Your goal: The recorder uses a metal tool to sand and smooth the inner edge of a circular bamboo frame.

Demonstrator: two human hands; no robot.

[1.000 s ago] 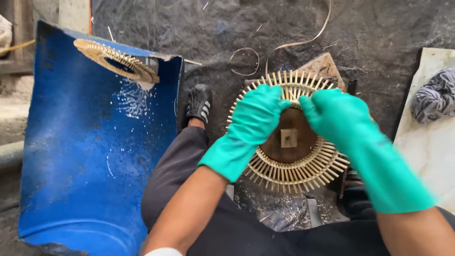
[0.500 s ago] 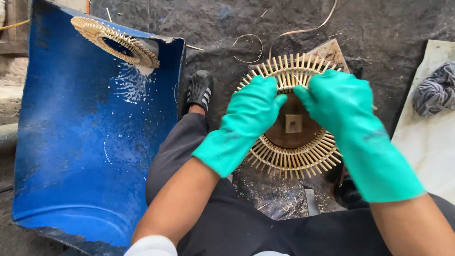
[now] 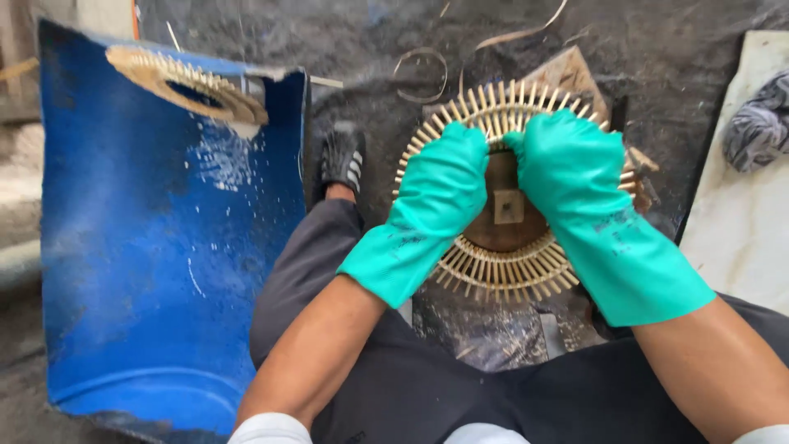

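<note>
A round wooden disc with many thin cane spokes fanning out from it, the woven base [image 3: 505,271], lies in front of me above my lap. Both hands wear teal rubber gloves. My left hand [image 3: 440,185] presses on the upper left spokes, fingers curled around the rim. My right hand [image 3: 567,177] grips the upper right spokes beside it. The two hands nearly touch at the top of the disc. A small square peg marks the disc's middle.
A cut blue plastic barrel [image 3: 156,247] lies at the left with a second spoked cane ring [image 3: 185,82] on its top edge. Loose cane strips [image 3: 423,70] lie on the dark ground. A black shoe [image 3: 341,160] and a white slab with a grey rag [image 3: 756,123] are nearby.
Both gloved hands have stayed on the top of the spoked base, moving slightly closer together. The view has shifted a little toward the work.
</note>
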